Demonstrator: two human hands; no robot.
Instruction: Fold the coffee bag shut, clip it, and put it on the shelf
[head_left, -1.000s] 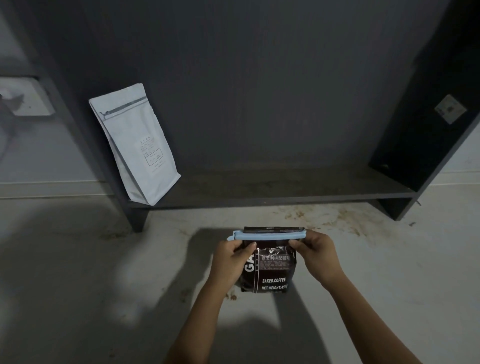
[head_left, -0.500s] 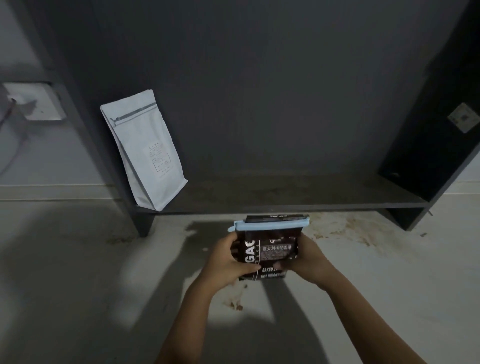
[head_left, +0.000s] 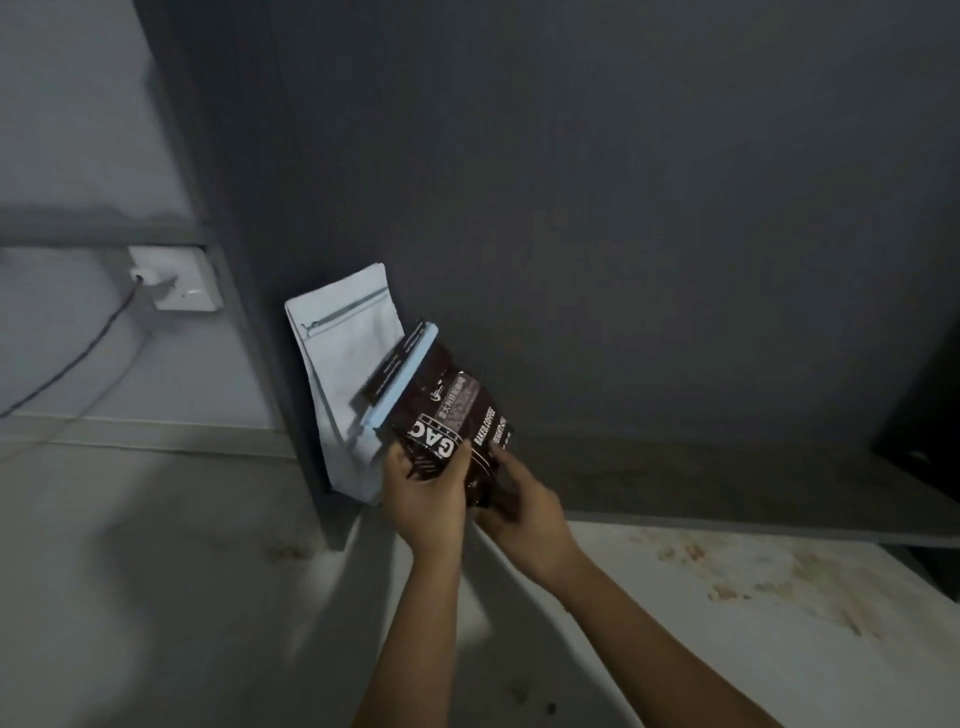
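Both hands, left hand (head_left: 422, 503) and right hand (head_left: 524, 519), gripping dark coffee bag (head_left: 451, 415) reading "BAKED.COFFEE", pale blue clip (head_left: 401, 382) across its fold, white pouch (head_left: 345, 379) beyond the left hand

— What is worn on the arms?

— Nothing is seen on them: both forearms are bare from the bottom edge of the view up to the wrists, and no sleeve cuff is caught in view.

— And on the bare left hand (head_left: 423, 493) and the bare right hand (head_left: 524, 512)?

— Neither a glove nor a covering of any kind is shown. Short fingers (head_left: 397, 460) are made out, the nails kept plain. Whether a ring or band is worn cannot be told — the light is dim and the hands are slightly blurred.
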